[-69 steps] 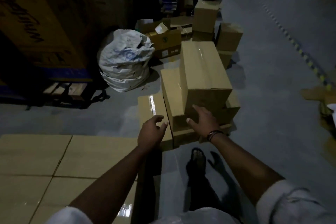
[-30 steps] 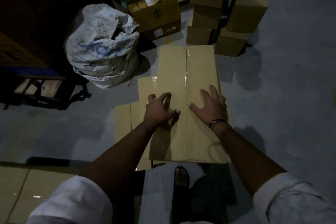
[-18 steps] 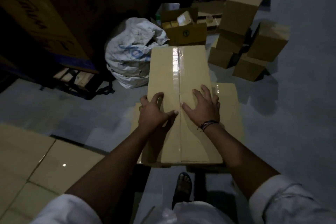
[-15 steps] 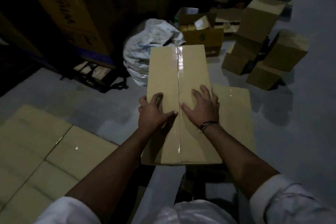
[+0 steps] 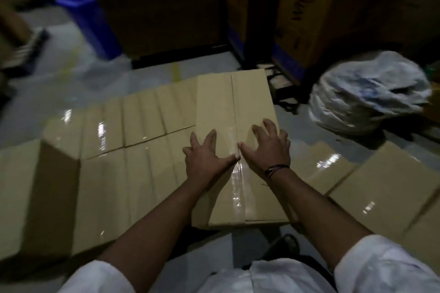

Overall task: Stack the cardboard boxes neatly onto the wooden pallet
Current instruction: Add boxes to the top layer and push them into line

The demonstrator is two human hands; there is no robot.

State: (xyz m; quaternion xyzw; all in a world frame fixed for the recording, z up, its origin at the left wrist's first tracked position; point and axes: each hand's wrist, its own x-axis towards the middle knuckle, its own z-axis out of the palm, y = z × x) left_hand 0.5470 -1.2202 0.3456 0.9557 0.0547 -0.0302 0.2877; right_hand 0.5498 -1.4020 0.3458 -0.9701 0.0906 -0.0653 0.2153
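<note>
- A long tan cardboard box, sealed lengthwise with a strip of glossy clear tape, lies pointing away from the person, and its top stands higher than the boxes on either side.
- The left hand lies flat on the top panel, its fingers spread near the box's left edge and its thumb reaching to the tape seam; it grips nothing.
- The right hand presses the panel on the other side of the seam, fingers splayed and slightly arched, thumb tip almost meeting the left thumb. A dark cord bracelet circles that wrist.
- The box's left long edge runs alongside a flat layer of matching taped boxes packed side by side, with thin dark gaps between them. I cannot tell whether the box rests on that layer.
- A taller box rises at the layer's near left corner, showing a matt brown side.
- To the right, more taped boxes lie lower, and their corners step back in a zigzag.
- Open grey concrete floor, smooth and faintly shiny, spreads beyond the far edge of the layer, and a strip of it shows under the box's near end by the person's legs.
- A crumpled white woven sack slumps on the floor to the right, apart from the box.
- A blue plastic bin stands at far left, and large dark printed cartons wall off the back.
</note>
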